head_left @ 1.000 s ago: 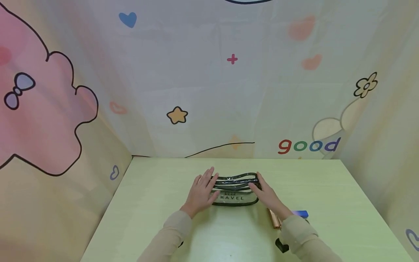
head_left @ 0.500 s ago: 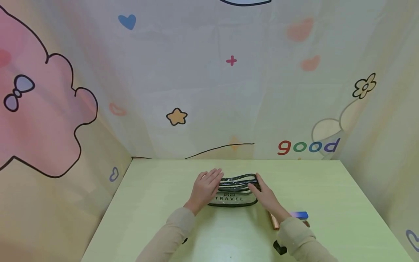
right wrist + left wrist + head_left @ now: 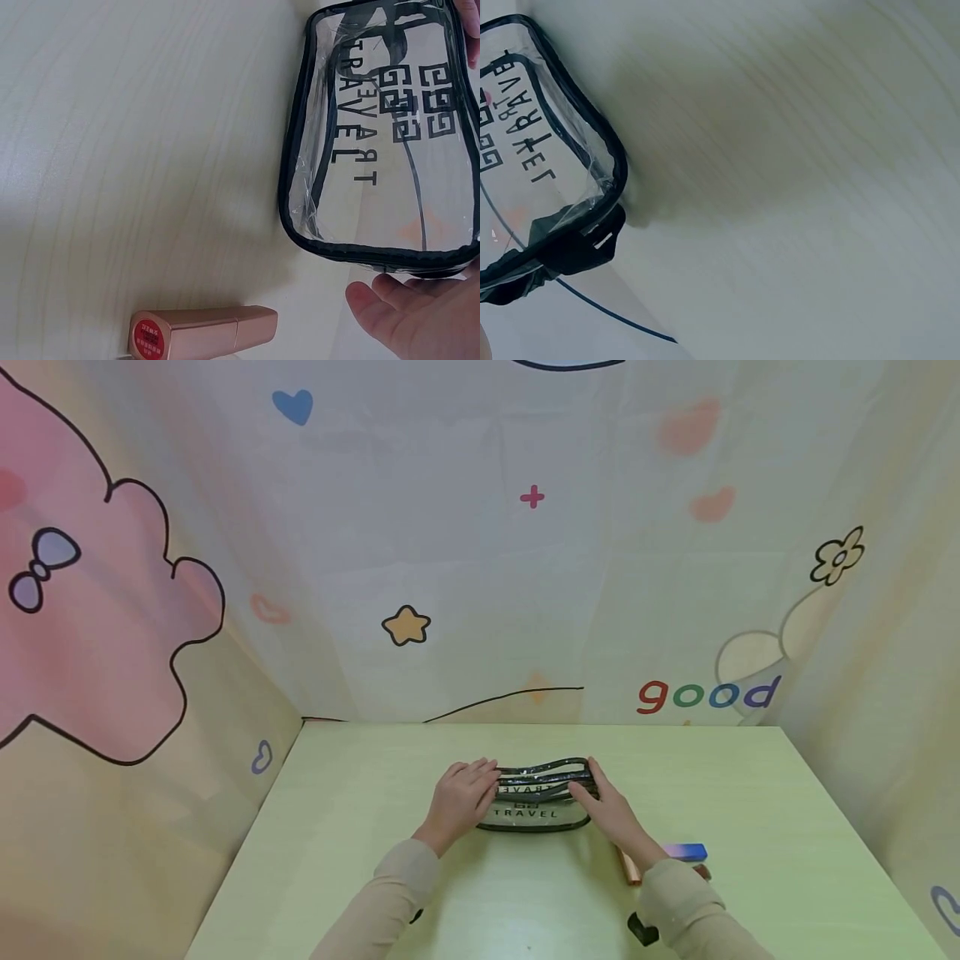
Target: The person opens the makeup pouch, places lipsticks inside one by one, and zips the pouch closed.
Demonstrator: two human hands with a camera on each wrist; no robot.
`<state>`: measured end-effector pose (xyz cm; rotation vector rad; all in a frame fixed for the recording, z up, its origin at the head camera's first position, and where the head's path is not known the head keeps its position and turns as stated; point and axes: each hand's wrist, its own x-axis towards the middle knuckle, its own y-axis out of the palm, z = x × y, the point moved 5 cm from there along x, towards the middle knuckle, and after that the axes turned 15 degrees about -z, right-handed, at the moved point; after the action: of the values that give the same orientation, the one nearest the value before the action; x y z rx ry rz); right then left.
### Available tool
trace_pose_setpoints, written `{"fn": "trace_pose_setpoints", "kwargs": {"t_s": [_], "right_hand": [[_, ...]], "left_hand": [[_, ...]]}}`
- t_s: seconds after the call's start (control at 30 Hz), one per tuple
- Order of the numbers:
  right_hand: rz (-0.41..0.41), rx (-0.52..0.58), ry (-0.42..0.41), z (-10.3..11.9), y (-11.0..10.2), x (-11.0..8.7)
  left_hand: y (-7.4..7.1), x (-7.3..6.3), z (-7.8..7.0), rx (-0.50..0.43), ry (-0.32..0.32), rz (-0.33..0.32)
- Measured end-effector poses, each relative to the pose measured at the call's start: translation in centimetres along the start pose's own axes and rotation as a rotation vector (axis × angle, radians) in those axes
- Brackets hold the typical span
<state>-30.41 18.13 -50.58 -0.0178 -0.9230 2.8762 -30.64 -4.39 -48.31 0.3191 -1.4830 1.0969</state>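
A clear toiletry bag [image 3: 534, 817] with black piping and the word TRAVEL stands upright on the table. My right hand [image 3: 611, 806] grips its right end, thumb over the upper edge. In the right wrist view the fingers [image 3: 394, 304] of that hand curl behind the end of the bag. At the top left corner my left hand [image 3: 457, 797] has its fingers bent over the upper edge, its thumb hidden. The left wrist view has the bag [image 3: 555, 161] at the left, with a black strap tab [image 3: 581, 244] at its corner; the left hand is almost out of that view.
Beside my right wrist lies a rose-gold lipstick tube [image 3: 202, 330] with a red label. A blue-purple stick [image 3: 686, 852] and a small brown item [image 3: 702, 871] lie partly behind the right sleeve. The pale table [image 3: 337, 827] ends at a printed curtain [image 3: 480, 568].
My left hand first shifted right along the bag's top with fingers spread, then drew back left and lower with fingers bent. My right hand stays on the right end.
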Motion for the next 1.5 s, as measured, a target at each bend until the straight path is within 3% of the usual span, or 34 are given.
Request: {"fn": "trace_pose_setpoints", "kwargs": {"t_s": [0.27, 0.57, 1.17, 1.33, 1.5], "right_hand": [[0.011, 0.006, 0.004, -0.2, 0.1, -0.2], [0.037, 0.038, 0.021, -0.3, 0.2, -0.3], [0.114, 0.091, 0.015, -0.5, 0.3, -0.4], [0.147, 0.125, 0.002, -0.6, 0.3, -0.4], [0.175, 0.142, -0.012, -0.4, 0.3, -0.5]], "left_hand": [[0.0, -0.2, 0.3, -0.025, -0.051, 0.059], [0.7, -0.8, 0.6, -0.03, -0.058, 0.147], [1.5, -1.3, 0.9, -0.129, -0.235, 0.532], [1.6, -1.4, 0.9, -0.137, -0.236, 0.577], [1.7, -1.4, 1.0, -0.18, -0.216, 0.537]]}}
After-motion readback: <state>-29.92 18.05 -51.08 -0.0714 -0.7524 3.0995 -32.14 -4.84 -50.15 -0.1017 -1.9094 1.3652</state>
